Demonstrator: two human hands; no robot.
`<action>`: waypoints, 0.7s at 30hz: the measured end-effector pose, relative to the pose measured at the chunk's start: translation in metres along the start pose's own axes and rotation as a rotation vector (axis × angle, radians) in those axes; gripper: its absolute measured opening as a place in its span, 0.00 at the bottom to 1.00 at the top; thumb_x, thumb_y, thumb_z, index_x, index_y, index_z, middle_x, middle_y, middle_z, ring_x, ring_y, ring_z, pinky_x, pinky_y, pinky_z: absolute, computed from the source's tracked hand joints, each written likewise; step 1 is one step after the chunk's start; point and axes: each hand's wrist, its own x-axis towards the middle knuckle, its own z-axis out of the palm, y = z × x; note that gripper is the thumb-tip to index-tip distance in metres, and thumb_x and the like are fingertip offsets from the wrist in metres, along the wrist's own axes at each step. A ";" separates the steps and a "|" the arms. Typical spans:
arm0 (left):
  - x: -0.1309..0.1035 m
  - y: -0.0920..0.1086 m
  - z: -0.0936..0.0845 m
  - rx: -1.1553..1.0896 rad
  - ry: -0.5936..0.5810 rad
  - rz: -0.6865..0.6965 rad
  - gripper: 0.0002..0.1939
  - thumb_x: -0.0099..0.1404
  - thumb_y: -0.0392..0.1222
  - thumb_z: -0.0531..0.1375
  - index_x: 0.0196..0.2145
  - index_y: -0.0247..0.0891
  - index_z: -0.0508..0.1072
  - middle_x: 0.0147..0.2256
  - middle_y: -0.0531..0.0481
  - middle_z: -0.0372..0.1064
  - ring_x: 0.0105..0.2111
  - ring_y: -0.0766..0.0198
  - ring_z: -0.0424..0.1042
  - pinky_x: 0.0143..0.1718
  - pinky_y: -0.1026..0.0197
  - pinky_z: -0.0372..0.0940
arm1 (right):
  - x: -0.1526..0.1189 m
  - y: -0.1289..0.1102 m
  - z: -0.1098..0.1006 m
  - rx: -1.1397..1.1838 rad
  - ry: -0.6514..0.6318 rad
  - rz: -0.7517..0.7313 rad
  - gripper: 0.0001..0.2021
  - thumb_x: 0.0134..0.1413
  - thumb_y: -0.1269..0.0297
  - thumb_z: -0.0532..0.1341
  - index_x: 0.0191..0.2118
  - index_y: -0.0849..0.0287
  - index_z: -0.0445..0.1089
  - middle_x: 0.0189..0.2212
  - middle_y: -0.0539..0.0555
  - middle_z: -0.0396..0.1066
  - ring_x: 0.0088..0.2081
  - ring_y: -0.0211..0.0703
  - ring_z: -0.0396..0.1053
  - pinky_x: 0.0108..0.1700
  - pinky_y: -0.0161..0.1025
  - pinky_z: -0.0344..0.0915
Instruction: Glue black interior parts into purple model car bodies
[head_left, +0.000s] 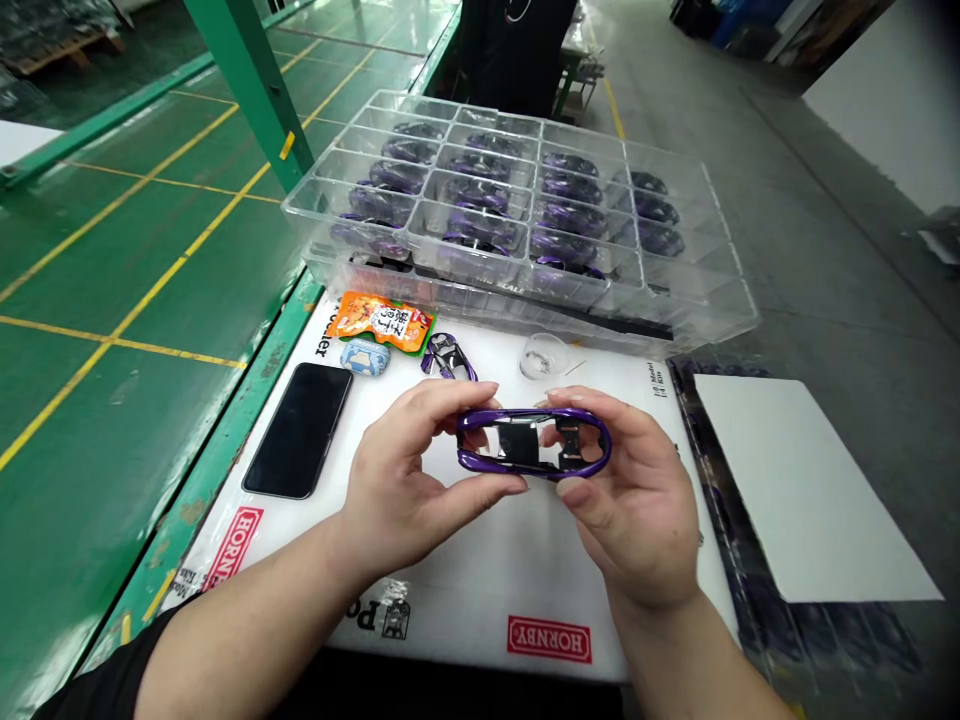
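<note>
Purple toy-car body shell [534,441] is held above the worktop [480,590], underside up so its black insert faces the eyes. Left hand [409,480] and right hand [626,500] each have fingers closed on one end, keeping it level. At 12 o'clock sits a clear compartment tray [517,210] of like shells; at 10, a phone [300,430], snack packet [382,320], another shell [448,356]. Nothing blocks the hands.

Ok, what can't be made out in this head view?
- Purple car shell: both ends covered by left hand and right hand.
- Purple parts in clear tray: blurred by its walls.
- Snack packet print: too small.
- Person beyond the tray: cut off by top edge.
</note>
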 end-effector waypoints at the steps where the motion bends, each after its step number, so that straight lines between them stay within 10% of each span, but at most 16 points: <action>1: 0.000 0.000 0.000 -0.029 0.006 -0.005 0.42 0.64 0.37 0.85 0.72 0.51 0.78 0.58 0.44 0.80 0.56 0.53 0.81 0.56 0.54 0.79 | 0.000 0.000 0.000 0.000 0.000 -0.004 0.26 0.67 0.55 0.83 0.66 0.41 0.82 0.65 0.54 0.80 0.67 0.53 0.78 0.62 0.45 0.80; 21: 0.012 -0.001 -0.019 0.004 -0.063 0.101 0.41 0.64 0.31 0.82 0.71 0.50 0.80 0.57 0.42 0.84 0.56 0.49 0.81 0.55 0.51 0.77 | 0.007 0.004 -0.005 0.040 -0.039 -0.006 0.26 0.63 0.58 0.85 0.64 0.42 0.84 0.61 0.53 0.81 0.58 0.45 0.78 0.59 0.37 0.77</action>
